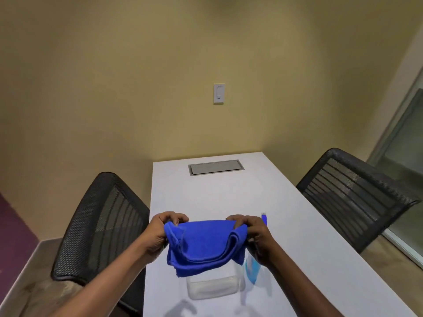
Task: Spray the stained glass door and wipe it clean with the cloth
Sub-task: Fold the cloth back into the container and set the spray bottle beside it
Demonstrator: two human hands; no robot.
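Note:
A folded blue cloth point(203, 245) hangs over the white table point(309, 259), held up by both hands. My left hand point(160, 232) pinches its left top corner and my right hand point(254, 236) pinches its right top corner. Behind my right hand stands a spray bottle point(251, 268) with a clear body, a pale blue label and a blue nozzle tip showing above my knuckles; most of it is hidden. The glass door point(407, 161) is at the far right edge of the view, past the right chair.
A clear plastic container point(212, 289) sits on the table under the cloth. A black mesh chair point(98, 225) stands left of the table and another point(352, 197) on the right. A grey cable hatch point(216, 167) lies at the table's far end; a wall switch point(219, 93) is above.

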